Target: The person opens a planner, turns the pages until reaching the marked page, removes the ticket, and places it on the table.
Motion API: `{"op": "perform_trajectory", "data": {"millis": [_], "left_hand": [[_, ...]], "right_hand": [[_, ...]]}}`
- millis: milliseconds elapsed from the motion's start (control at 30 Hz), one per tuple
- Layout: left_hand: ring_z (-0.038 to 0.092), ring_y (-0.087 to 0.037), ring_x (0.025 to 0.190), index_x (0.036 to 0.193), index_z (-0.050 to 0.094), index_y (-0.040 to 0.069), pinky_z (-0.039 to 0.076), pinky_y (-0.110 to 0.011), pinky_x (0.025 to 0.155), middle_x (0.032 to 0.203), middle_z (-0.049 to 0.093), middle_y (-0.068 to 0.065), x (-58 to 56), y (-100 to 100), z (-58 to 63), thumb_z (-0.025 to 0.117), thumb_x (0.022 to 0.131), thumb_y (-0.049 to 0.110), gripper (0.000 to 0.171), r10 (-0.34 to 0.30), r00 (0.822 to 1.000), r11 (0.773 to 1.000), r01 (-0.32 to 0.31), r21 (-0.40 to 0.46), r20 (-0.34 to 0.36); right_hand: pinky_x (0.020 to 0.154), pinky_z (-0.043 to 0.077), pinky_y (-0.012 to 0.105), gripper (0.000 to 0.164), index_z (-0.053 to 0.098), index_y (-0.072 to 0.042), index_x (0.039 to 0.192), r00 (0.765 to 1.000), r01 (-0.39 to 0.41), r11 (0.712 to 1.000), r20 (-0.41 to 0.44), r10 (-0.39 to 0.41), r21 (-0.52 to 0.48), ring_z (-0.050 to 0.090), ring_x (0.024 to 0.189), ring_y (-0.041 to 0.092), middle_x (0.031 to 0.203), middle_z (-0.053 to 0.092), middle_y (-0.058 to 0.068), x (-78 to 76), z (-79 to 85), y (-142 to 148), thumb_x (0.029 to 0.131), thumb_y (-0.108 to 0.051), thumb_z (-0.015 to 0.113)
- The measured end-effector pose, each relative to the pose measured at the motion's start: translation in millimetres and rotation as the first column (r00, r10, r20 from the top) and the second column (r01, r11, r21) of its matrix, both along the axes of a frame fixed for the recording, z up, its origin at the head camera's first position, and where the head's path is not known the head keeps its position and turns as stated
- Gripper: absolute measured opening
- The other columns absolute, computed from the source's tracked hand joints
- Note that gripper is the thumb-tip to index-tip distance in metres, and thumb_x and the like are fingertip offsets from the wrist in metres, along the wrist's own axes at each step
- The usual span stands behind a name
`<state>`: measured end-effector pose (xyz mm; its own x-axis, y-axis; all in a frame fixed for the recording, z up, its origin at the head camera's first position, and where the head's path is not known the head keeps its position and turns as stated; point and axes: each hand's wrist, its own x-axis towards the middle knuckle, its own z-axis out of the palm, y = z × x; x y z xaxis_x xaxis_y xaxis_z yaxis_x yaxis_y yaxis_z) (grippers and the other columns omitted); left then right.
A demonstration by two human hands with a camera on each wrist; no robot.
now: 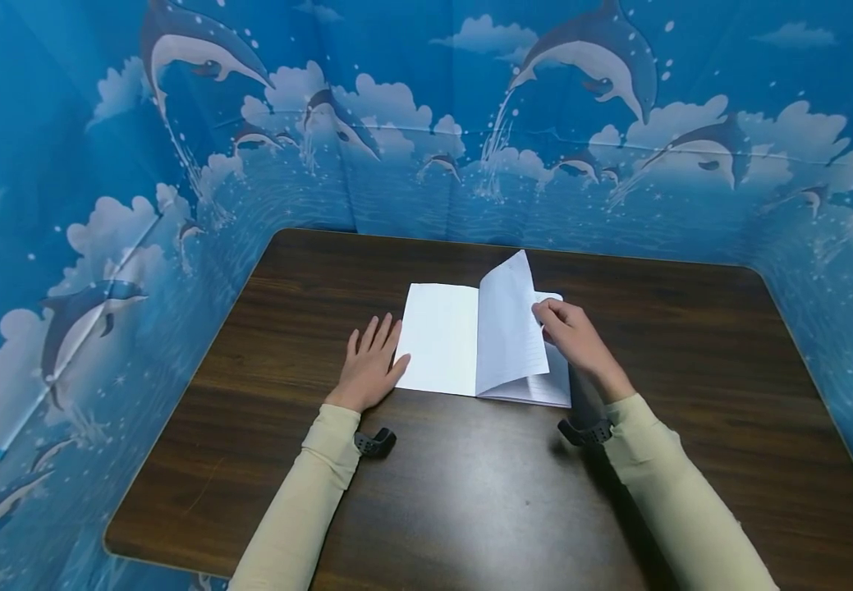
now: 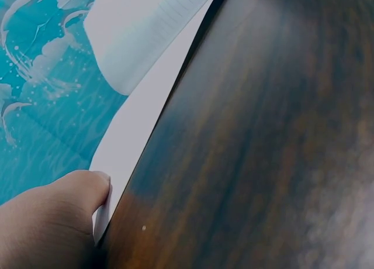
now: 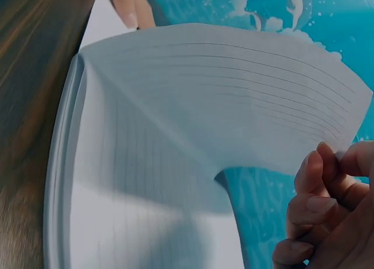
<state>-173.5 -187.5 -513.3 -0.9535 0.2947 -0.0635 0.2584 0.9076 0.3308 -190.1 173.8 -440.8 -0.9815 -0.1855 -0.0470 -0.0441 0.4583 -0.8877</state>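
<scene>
An open notebook (image 1: 439, 341) with lined white pages lies on the brown wooden table (image 1: 426, 484). My right hand (image 1: 570, 328) pinches the outer edge of one raised page (image 1: 512, 320) between thumb and fingertips. That page (image 3: 234, 88) curves up from the spine in the right wrist view, with lined pages flat below it. My left hand (image 1: 370, 365) rests at the notebook's left edge, its fingers spread on the table and its thumb (image 2: 93, 187) on the page's margin.
A blue cloth backdrop (image 1: 396, 189) printed with dolphins and clouds surrounds the table on the far side and both flanks. Dark bands with small devices sit on the left wrist (image 1: 375, 443) and the right wrist (image 1: 585, 432).
</scene>
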Motion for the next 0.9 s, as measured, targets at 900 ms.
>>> {"op": "perform_trajectory", "data": {"millis": [900], "left_hand": [[0.005,-0.034,0.165,0.169,0.014,0.015,0.003,-0.063,0.130,0.178,0.008,-0.009,-0.8,-3,-3.2,0.035,0.111,0.048,0.070,-0.012,1.000,1.000,0.012,0.006,-0.002]], "right_hand": [[0.071,0.044,0.033,0.044,0.055,-0.002,0.085,0.986,-0.165,0.982,-0.037,0.162,-0.091,0.048,0.076,0.021,0.082,0.054,0.009,-20.2,16.6,-83,0.111,-0.037,0.046]]}}
